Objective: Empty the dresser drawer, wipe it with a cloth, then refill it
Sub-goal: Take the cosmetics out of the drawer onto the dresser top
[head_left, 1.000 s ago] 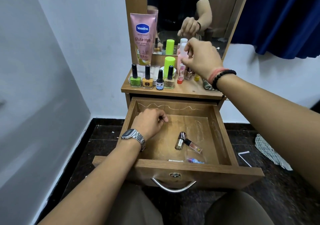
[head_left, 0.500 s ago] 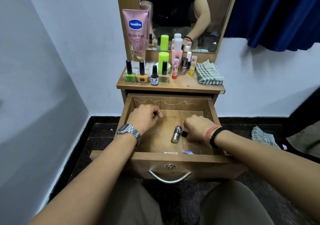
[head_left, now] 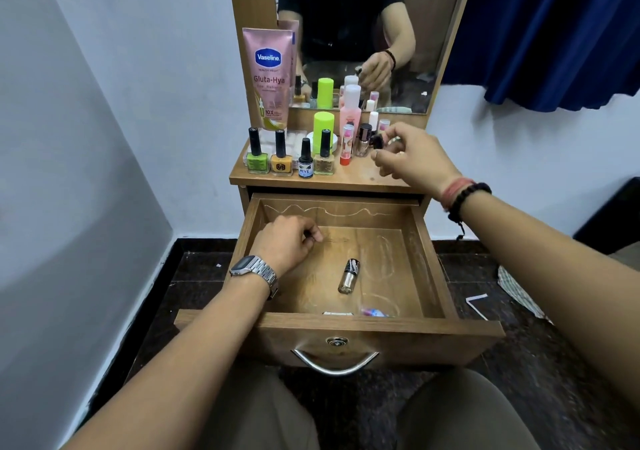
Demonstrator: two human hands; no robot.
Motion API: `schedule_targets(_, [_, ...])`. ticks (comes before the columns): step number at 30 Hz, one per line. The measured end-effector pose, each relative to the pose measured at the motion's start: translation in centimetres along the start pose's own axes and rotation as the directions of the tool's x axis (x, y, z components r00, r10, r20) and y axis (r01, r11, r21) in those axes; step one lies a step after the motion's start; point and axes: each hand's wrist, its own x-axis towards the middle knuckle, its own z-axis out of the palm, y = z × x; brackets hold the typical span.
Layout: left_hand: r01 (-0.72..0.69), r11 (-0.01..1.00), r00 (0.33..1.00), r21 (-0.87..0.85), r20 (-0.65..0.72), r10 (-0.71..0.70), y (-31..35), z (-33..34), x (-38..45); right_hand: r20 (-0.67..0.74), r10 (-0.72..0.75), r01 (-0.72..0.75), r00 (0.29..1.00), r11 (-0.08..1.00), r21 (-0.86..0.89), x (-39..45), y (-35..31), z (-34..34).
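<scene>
Drawer [head_left: 429, 259] open. Clear roll-on bottle [head_left: 348, 276] lies on its floor, right of left hand [head_left: 289, 243], which rests there fisted, empty. Right hand [head_left: 414, 159] over dresser top [head_left: 346, 181], pinching small dark-capped item [head_left: 378, 141].

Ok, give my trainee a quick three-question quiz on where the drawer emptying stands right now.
1. True or false: the drawer is already empty.
2. Which hand is over the dresser top pinching a small dark-capped item? A) left B) right
3. Fill in: the left hand rests inside the ____.

Key:
1. False: a small clear bottle lies on the drawer floor, and small items sit by the front wall.
2. B
3. drawer
</scene>
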Motion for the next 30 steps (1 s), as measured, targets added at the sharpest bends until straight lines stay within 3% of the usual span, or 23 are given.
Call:
schedule_targets(5, [-0.012,1.0,1.0,-0.009,-0.017,0.012,-0.1,0.0,0.0,0.031,-0.01,0.018,0.999,0.959,-0.282,3.2,0.4,-0.3])
schedule_targets(14, [-0.025,0.999,0.999,-0.034,-0.028,0.025,-0.1,0.1,0.0,0.125,-0.034,0.095,0.992,0.845,-0.525,6.4,-0.8,0.1])
schedule_targets(22, [-0.029,0.999,0.999,-0.034,-0.036,0.027,-0.1,0.1,0.0,0.12,-0.111,0.161,0.987,0.79,-0.591,7.3,-1.5,1.1])
schedule_targets(30, [-0.029,0.999,0.999,-0.028,-0.047,0.027,-0.2,0.2,0.0,0.085,-0.133,0.158,0.987,0.841,-0.518,7.8,-0.9,1.9])
